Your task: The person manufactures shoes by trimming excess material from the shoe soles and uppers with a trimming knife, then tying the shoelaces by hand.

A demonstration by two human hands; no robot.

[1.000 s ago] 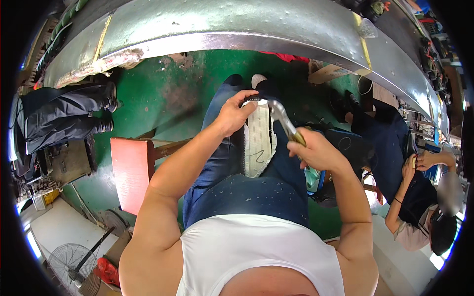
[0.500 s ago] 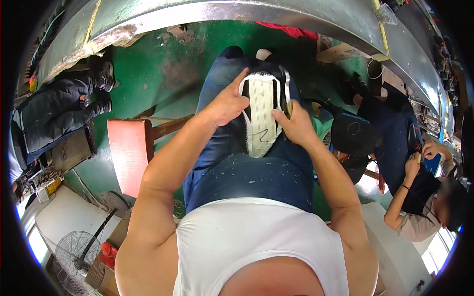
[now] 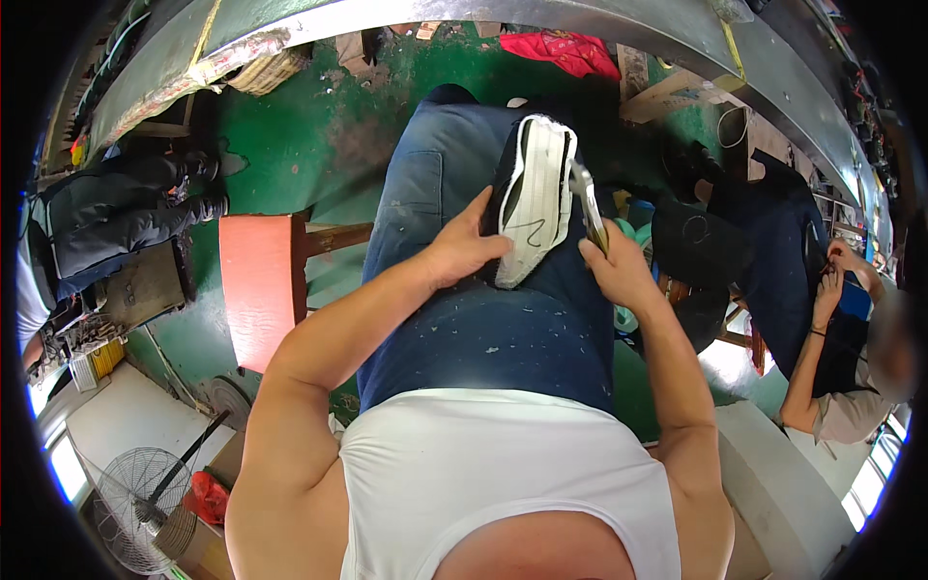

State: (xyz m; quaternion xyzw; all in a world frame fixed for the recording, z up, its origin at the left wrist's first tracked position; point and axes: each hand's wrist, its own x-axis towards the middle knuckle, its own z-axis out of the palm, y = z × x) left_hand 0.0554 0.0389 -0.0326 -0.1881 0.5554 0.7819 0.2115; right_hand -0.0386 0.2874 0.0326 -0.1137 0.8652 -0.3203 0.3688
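Note:
A shoe in the making [image 3: 537, 198] lies sole up on my lap, dark upper with a pale insole edged in white and a pen squiggle near its heel end. My left hand [image 3: 466, 246] grips its heel end from the left, thumb on the insole and fingers along the dark side. To the right of the shoe, my right hand [image 3: 616, 266] is closed round the handle of metal pincers [image 3: 587, 198]. Their shiny curved head points up, close beside the shoe's right edge; whether it touches the shoe I cannot tell.
A metal-edged bench [image 3: 454, 14] curves across the far side. A red padded stool [image 3: 259, 290] stands at my left, a wire fan [image 3: 145, 507] behind it. Another person [image 3: 822, 300] works at my right; a dark-trousered person [image 3: 116, 217] sits at left. Red cloth [image 3: 561, 53] lies on the floor.
The shoe has turned, its toe swinging to the right. My left hand has slid from the toe's side down to the heel end. My right hand and the pincers have shifted rightward, off the shoe's edge.

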